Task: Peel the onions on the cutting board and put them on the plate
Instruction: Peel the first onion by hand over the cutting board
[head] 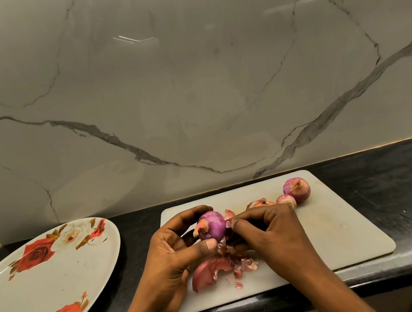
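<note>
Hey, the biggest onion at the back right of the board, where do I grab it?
Cup the biggest onion round its middle, from its right, with the right hand: that side is bare cutting board, while a smaller onion crowds its left.

We log one mostly peeled purple onion point(212, 225) held over the board point(341, 237). Three unpeeled onions point(297, 189) sit near its far edge, and a floral plate point(59, 280) lies left of it.

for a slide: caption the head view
Left hand holds an onion above the cutting board; right hand pinches its skin.
</note>
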